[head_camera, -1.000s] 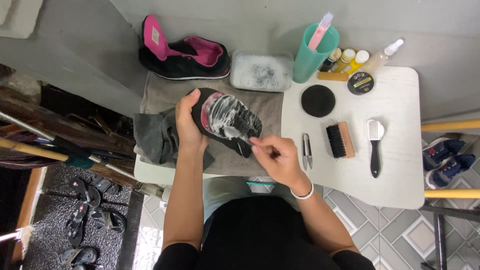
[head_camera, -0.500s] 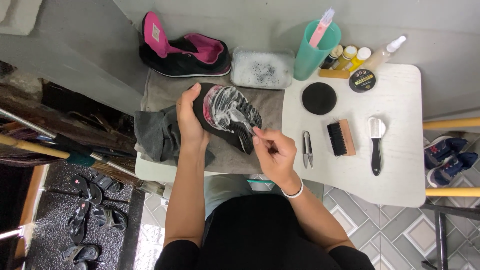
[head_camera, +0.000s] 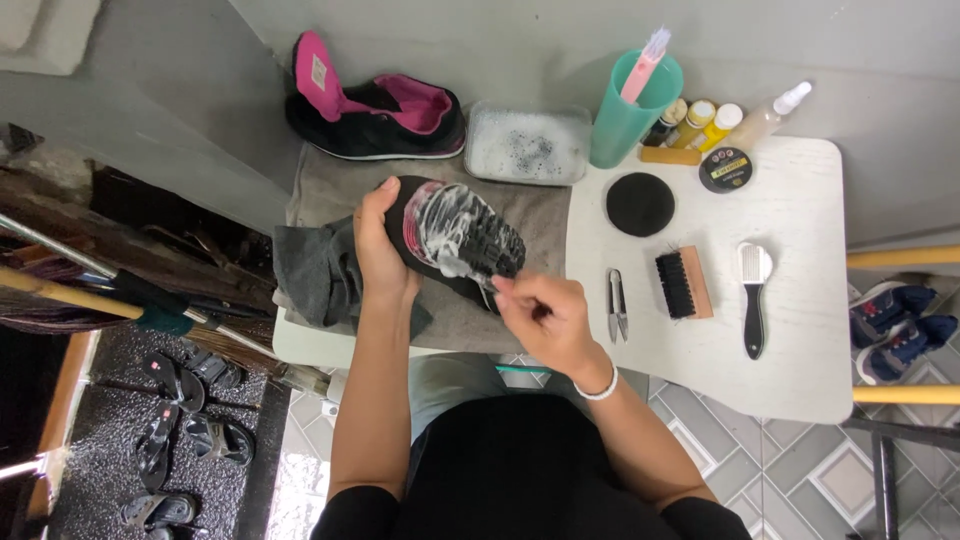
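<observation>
Left hand (head_camera: 378, 262) clamps one black-and-pink shoe (head_camera: 450, 240), sole up and foam-covered, above the grey towel (head_camera: 330, 195) at the tabletop's (head_camera: 800, 340) left. Right hand (head_camera: 540, 318): fingers pinched together on a small brush, mostly hidden, at the sole's near edge. Shoe looks light, flexible, likely slippery where soapy; the dry heel side is the better hold. Count: two shoes, the second shoe (head_camera: 375, 105) lying far left; two loose brushes; one soapy tub (head_camera: 528, 143).
</observation>
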